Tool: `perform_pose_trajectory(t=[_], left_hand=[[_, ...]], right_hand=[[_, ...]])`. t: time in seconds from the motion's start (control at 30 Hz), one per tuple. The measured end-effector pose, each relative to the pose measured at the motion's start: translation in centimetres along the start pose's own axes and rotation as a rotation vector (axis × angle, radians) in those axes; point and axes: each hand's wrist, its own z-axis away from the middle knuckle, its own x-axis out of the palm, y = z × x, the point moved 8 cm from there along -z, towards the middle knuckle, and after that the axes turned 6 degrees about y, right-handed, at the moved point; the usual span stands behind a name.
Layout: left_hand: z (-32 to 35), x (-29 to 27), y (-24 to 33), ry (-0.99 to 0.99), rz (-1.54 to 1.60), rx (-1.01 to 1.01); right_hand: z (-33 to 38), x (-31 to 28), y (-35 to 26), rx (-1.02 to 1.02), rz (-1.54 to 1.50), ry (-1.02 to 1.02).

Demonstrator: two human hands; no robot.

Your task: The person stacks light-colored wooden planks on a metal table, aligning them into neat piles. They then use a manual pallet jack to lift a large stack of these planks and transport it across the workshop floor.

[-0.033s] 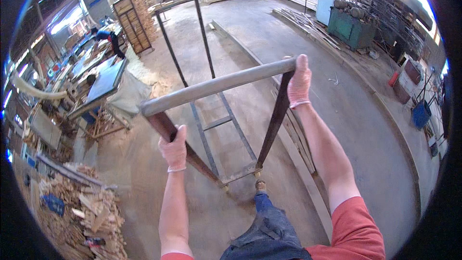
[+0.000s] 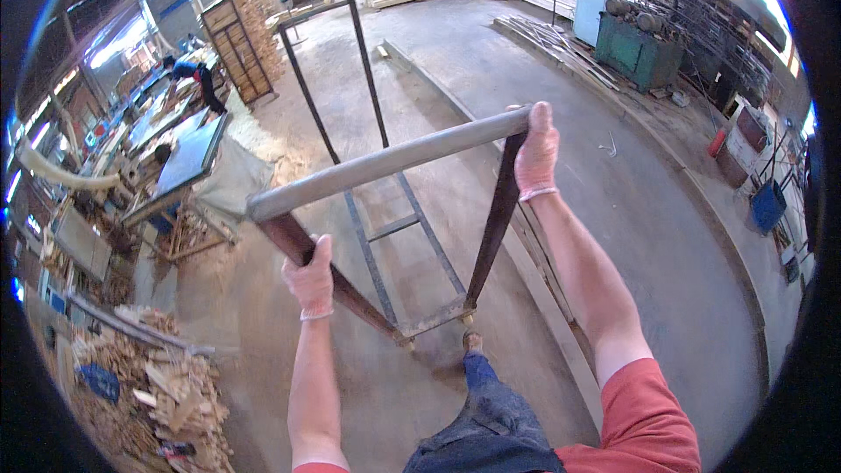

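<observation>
Concrete floor (image 2: pixel 657 254) wide, dusty-looking. Metal cart (image 2: pixel 394 228) on it, mid-room, tall dark frame (image 2: pixel 371 79) at far end. Green machine (image 2: pixel 638 52) well beyond, to right. Heap of wood scraps (image 2: pixel 166 390) off left (quite a sprawl, from where I stand). Right post (image 2: pixel 497 219) and left post (image 2: pixel 359 298) carry grey bar (image 2: pixel 390 162) across near end. Left hand (image 2: pixel 311 282), gloved, clamped round left post, below bar. Right hand (image 2: pixel 537 153), gloved too, clamped round right post, up at bar's end.

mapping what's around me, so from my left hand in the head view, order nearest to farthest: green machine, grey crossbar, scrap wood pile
1. Grey crossbar: just beyond your left hand
2. Scrap wood pile: lower left, on the floor
3. Green machine: far off, upper right
</observation>
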Motion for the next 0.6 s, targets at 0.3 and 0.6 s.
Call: perform_pose_trajectory(t=[0.3, 0.6], left_hand=[[-31.9, 16.9, -11.0, 0.031, -0.039, 0.052], [-67.3, 30.5, -23.1, 0.038, -0.118, 0.067]], right_hand=[[-16.9, 28.3, 17.3, -0.016, -0.008, -0.145], [-32.7, 57.8, 36.1, -0.105, 0.028, -0.313]])
